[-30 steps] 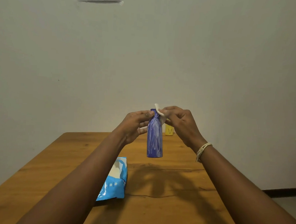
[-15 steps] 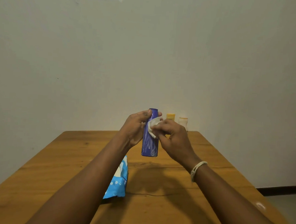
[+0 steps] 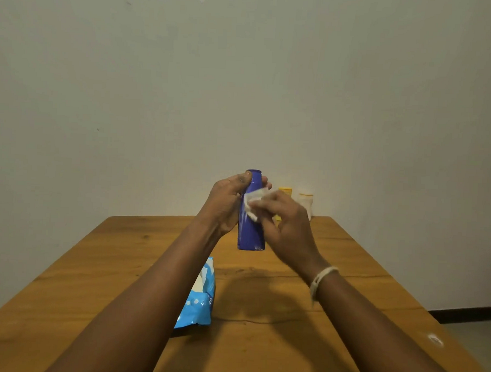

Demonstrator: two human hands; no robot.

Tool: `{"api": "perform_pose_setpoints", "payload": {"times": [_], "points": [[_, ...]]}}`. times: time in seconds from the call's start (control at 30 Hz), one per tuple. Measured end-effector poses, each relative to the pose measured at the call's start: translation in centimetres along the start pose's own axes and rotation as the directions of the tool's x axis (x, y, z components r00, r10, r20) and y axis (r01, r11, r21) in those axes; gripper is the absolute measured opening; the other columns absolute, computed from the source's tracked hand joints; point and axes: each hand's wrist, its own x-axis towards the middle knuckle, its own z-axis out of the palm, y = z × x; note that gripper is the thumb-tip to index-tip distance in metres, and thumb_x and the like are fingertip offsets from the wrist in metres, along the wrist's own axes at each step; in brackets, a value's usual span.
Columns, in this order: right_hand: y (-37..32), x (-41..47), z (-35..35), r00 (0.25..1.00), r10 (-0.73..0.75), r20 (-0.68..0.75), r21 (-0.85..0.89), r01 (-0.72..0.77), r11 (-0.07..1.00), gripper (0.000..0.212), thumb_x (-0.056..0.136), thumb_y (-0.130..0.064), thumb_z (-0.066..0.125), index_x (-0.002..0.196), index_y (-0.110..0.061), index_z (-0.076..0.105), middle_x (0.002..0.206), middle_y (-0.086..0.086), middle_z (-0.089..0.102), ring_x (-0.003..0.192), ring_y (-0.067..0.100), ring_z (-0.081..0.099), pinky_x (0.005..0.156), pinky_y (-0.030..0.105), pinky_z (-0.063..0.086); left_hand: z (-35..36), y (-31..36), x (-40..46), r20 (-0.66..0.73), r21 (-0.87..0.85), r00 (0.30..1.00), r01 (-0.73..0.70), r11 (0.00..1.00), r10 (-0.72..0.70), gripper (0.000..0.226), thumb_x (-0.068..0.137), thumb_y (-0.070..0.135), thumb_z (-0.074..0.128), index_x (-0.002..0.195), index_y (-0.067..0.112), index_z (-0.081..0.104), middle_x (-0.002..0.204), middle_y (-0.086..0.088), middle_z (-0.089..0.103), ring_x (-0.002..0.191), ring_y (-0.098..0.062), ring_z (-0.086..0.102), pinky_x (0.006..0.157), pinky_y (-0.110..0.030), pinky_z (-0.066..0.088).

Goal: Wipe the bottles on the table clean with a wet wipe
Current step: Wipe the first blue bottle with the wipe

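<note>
A tall blue bottle (image 3: 250, 231) is held upright in the air above the wooden table (image 3: 347, 290). My left hand (image 3: 226, 202) grips its upper part from the left, thumb near the top. My right hand (image 3: 285, 225) presses a crumpled white wet wipe (image 3: 253, 200) against the bottle's upper right side. Behind my right hand, at the table's far edge, stand a yellow bottle (image 3: 285, 191) and a pale bottle with a yellowish cap (image 3: 306, 201), both partly hidden.
A blue wet-wipe pack (image 3: 200, 300) lies open on the table under my left forearm. A plain wall rises just behind the table's far edge. The table's right edge drops to the floor (image 3: 481, 340).
My right hand slid the wipe down from the bottle's top to its upper side. The yellow and pale bottles came into sight behind my hands.
</note>
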Motion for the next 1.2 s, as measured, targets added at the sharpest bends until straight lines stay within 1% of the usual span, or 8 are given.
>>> {"api": "perform_pose_setpoints", "payload": {"times": [0.1,0.3,0.53,0.7,0.87,0.97,1.1,1.2], "points": [[-0.1,3.6,-0.7,0.995,0.033,-0.091,0.056,-0.028,0.998,0.021,0.091,-0.012,0.067,0.112,-0.008,0.070,0.107,0.003,0.063,0.095,0.008,0.060,0.078,0.013,0.051,0.3,0.6,0.1,-0.001,0.049,0.998,-0.063,0.997,0.063,0.023,0.101,0.017,0.053,0.103,0.000,0.067,0.086,-0.008,0.069,0.077,-0.020,0.065,0.068,-0.029,0.058],[-0.5,-3.2,0.0,0.999,0.006,0.050,0.073,-0.009,0.997,0.023,0.088,-0.009,0.070,0.110,-0.009,0.069,0.109,-0.003,0.061,0.110,0.007,0.056,0.081,0.012,0.053,-0.9,1.8,0.9,-0.104,-0.037,0.993,-0.058,0.998,0.054,0.033,0.104,0.029,0.049,0.109,0.001,0.066,0.105,-0.014,0.074,0.097,-0.025,0.070,0.095,-0.047,0.052],[-0.1,2.6,-0.4,0.994,0.070,-0.079,0.121,-0.060,0.991,0.018,0.090,-0.012,0.068,0.108,-0.007,0.070,0.101,0.003,0.064,0.094,0.011,0.062,0.076,0.019,0.053,1.0,1.9,1.0,-0.096,-0.008,0.993,-0.077,0.997,0.076,0.036,0.105,0.026,0.046,0.114,-0.005,0.063,0.106,-0.017,0.071,0.095,-0.025,0.070,0.080,-0.041,0.061],[0.1,-1.9,0.1,0.995,0.092,-0.043,0.155,-0.084,0.984,0.020,0.091,-0.010,0.067,0.111,-0.007,0.070,0.106,0.000,0.065,0.108,0.007,0.059,0.078,0.017,0.056,-0.2,2.7,1.2,-0.238,-0.021,0.965,-0.115,0.993,0.107,0.034,0.103,0.027,0.052,0.116,-0.002,0.065,0.121,-0.023,0.070,0.104,-0.028,0.070,0.102,-0.051,0.051],[0.3,1.5,0.2,0.929,0.352,-0.113,0.393,-0.283,0.875,0.018,0.092,-0.019,0.067,0.109,-0.014,0.071,0.103,-0.002,0.072,0.096,0.009,0.068,0.078,0.027,0.059,0.7,2.0,-0.1,-0.053,0.121,0.993,-0.094,0.988,0.101,0.033,0.106,0.023,0.046,0.114,-0.002,0.065,0.101,-0.013,0.073,0.093,-0.024,0.072,0.078,-0.039,0.061],[-0.4,4.5,-0.8,0.895,0.420,-0.151,0.496,-0.299,0.815,0.020,0.092,-0.024,0.068,0.109,-0.014,0.071,0.101,-0.003,0.073,0.091,0.012,0.069,0.073,0.025,0.060,1.1,1.7,-0.7,0.019,0.176,0.993,-0.122,0.977,0.120,0.031,0.106,0.025,0.044,0.115,0.004,0.066,0.096,-0.010,0.071,0.082,-0.021,0.069,0.070,-0.032,0.060],[-0.5,1.1,-0.7,0.886,0.458,-0.063,0.493,-0.372,0.787,0.021,0.095,-0.022,0.063,0.113,-0.013,0.069,0.104,0.000,0.072,0.098,0.014,0.068,0.076,0.026,0.060,0.7,2.7,-0.4,0.021,-0.015,0.989,-0.143,0.990,0.143,0.036,0.107,0.027,0.043,0.123,0.001,0.063,0.119,-0.013,0.070,0.118,-0.028,0.066,0.089,-0.041,0.058],[-0.2,-2.7,0.3,0.865,0.502,0.014,0.564,-0.421,0.710,0.023,0.094,-0.019,0.063,0.115,-0.014,0.069,0.107,0.000,0.072,0.107,0.015,0.067,0.079,0.034,0.061,0.7,2.7,-0.7,0.016,0.022,0.991,-0.136,0.990,0.135,0.039,0.107,0.027,0.040,0.130,0.000,0.057,0.120,-0.014,0.070,0.120,-0.031,0.064,0.081,-0.036,0.061]]}}
